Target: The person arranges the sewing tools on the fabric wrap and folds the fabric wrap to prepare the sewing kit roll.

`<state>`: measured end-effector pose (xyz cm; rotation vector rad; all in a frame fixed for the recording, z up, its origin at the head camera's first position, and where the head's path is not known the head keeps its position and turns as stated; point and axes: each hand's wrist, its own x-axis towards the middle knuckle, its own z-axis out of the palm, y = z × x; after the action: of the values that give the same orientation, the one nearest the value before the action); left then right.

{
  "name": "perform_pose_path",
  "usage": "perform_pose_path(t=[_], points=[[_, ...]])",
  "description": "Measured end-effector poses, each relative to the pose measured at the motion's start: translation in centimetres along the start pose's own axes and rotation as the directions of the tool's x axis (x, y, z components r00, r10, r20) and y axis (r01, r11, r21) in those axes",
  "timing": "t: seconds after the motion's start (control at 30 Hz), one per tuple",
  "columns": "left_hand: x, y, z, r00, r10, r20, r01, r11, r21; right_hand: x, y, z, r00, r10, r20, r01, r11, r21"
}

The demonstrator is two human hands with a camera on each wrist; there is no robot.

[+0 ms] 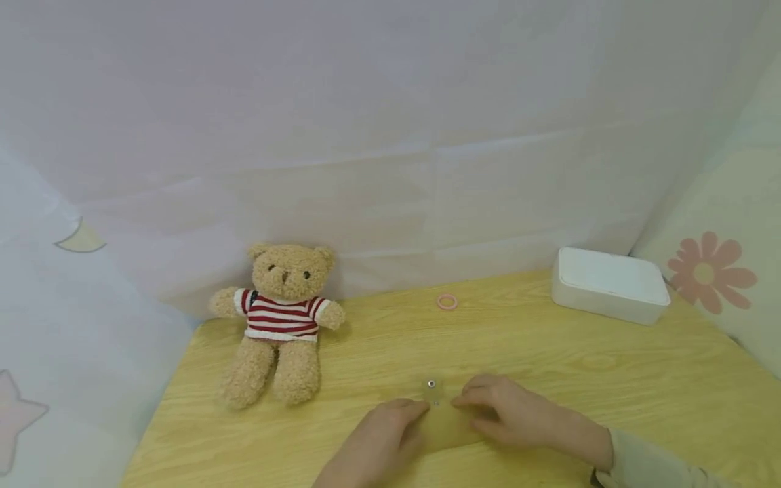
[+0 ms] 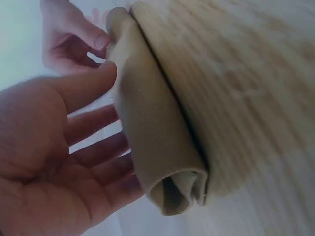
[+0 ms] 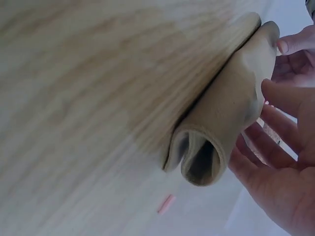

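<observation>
While a curled tan pouch [image 1: 447, 431] is held on the table [image 1: 549, 352] between the left hand [image 1: 377, 439] and the right hand [image 1: 518, 411], its edge is pinched by each thumb and slightly spread fingers. Folding or rolling is apparently being done, and even pressure from both sides seems called for next. Nothing can be made out in the dark hollow; the seemingly closed white box [image 1: 613, 279], back right, is not seen into.
</observation>
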<state>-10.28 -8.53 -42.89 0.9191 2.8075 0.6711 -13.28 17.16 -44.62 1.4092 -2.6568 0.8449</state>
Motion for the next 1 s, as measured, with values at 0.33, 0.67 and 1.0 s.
perform_pose_path(t=[0.33, 0.67, 1.0], points=[[0.6, -1.0, 0.3, 0.999, -0.042, -0.015, 0.040, 0.991, -0.126, 0.0, 0.1, 0.5, 0.995, 0.081, -0.053, -0.074, 0.989, 0.125], [2.6, -0.5, 0.0, 0.998, -0.039, -0.041, 0.032, 0.986, -0.164, 0.8, 0.1, 0.6, 0.981, 0.184, -0.067, -0.169, 0.969, 0.183], [3.6, -0.7, 0.0, 0.991, -0.089, -0.098, 0.073, 0.985, -0.158, 2.1, 0.2, 0.7, 0.971, 0.220, -0.097, -0.203, 0.966, 0.163]])
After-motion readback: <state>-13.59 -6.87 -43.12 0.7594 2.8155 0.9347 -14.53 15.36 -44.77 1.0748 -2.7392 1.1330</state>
